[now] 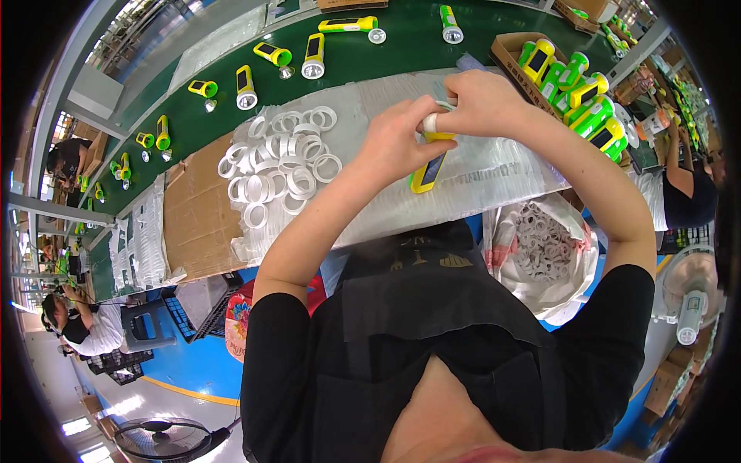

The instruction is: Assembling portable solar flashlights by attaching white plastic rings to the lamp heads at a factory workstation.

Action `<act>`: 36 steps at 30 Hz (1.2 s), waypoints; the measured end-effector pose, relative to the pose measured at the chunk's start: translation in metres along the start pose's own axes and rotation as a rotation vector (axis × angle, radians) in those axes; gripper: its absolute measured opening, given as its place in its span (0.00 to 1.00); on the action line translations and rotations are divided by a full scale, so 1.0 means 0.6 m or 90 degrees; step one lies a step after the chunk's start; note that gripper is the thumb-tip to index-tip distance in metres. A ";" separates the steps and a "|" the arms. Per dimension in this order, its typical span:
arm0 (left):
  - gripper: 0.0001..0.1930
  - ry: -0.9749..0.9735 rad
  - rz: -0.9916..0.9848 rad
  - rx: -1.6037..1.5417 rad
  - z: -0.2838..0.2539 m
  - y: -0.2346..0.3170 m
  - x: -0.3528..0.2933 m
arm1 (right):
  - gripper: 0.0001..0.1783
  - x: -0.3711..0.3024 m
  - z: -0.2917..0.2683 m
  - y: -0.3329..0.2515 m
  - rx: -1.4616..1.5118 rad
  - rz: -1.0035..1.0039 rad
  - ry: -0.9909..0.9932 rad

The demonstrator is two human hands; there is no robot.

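Note:
Above the plastic-covered tabletop, both my hands close around the head end of a yellow flashlight (419, 182); its dark panel and tail point toward me. My left hand (397, 143) grips it from the left. From the right, my right hand (486, 104) presses its fingers and thumb at the same end, where the pale edge of a white ring (445, 105) shows between the hands. Something white wraps the right thumb's tip; I cannot make out what. My fingers hide most of the flashlight's head. Left of my hands lies a loose pile of white plastic rings (289, 160).
Several yellow-green flashlights (313, 58) lie along the green conveyor belt (409, 48) beyond. At right stands a cardboard box (509, 52) heaped with flashlights. Below the table edge, a white sack (513, 285) holds many rings. Flattened cardboard (202, 208) covers the left tabletop. Other people work nearby.

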State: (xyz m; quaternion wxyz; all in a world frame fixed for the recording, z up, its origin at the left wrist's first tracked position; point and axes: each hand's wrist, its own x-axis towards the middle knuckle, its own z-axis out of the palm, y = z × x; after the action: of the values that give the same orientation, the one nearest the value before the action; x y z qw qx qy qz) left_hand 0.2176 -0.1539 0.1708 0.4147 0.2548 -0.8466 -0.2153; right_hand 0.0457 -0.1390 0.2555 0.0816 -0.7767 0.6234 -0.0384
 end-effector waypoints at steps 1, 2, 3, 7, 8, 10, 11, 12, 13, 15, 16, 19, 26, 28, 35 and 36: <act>0.18 -0.001 0.002 -0.001 0.000 0.001 0.001 | 0.35 -0.002 -0.005 0.003 0.010 -0.014 -0.012; 0.19 -0.004 -0.012 -0.020 0.000 0.002 0.003 | 0.35 0.001 0.003 0.016 0.010 -0.013 -0.011; 0.19 -0.007 -0.026 -0.038 0.000 0.003 0.004 | 0.34 0.007 0.018 0.036 0.135 -0.163 0.021; 0.19 -0.028 -0.006 0.000 -0.001 0.002 0.001 | 0.30 0.003 -0.007 0.000 0.021 -0.095 -0.002; 0.20 -0.012 0.005 -0.009 0.000 -0.002 0.000 | 0.29 0.005 -0.015 -0.007 -0.065 -0.011 -0.048; 0.20 0.005 0.016 -0.020 0.000 0.000 0.001 | 0.29 0.006 0.007 0.024 -0.009 -0.100 0.057; 0.20 -0.007 -0.002 -0.025 -0.001 0.004 0.003 | 0.30 0.009 0.015 0.034 0.065 -0.193 0.060; 0.20 -0.019 -0.020 -0.031 0.000 0.007 0.005 | 0.31 0.010 0.021 0.045 0.140 -0.286 0.062; 0.20 -0.017 -0.027 -0.027 -0.001 0.004 0.001 | 0.29 0.005 -0.002 0.013 0.005 -0.110 -0.027; 0.21 -0.025 -0.019 -0.023 -0.001 0.001 0.003 | 0.29 0.010 -0.012 -0.001 -0.036 -0.061 -0.038; 0.21 -0.025 -0.017 -0.023 -0.001 -0.002 0.003 | 0.28 0.012 -0.014 -0.001 -0.078 -0.008 -0.049; 0.21 -0.014 -0.040 -0.067 0.001 -0.006 0.004 | 0.28 0.016 0.005 0.031 0.132 -0.290 0.027; 0.21 -0.037 -0.079 -0.036 -0.024 -0.011 -0.005 | 0.33 0.006 0.068 0.021 0.252 -0.036 0.179; 0.22 -0.027 -0.110 -0.129 -0.022 -0.018 -0.013 | 0.38 -0.017 0.172 0.042 0.456 -0.024 0.198; 0.13 0.028 -0.171 -0.483 -0.026 0.000 -0.032 | 0.19 -0.060 0.313 -0.102 0.863 0.045 0.205; 0.13 0.015 -0.153 -0.464 -0.034 0.006 -0.037 | 0.15 -0.073 0.299 -0.099 0.964 0.000 0.047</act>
State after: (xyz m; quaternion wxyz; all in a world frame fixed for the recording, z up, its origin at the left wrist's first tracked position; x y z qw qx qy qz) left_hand 0.2449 -0.1405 0.1713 0.4598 0.1906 -0.6737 -0.5462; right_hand 0.1225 -0.0698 0.0913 0.5717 -0.5067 0.4293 -0.4817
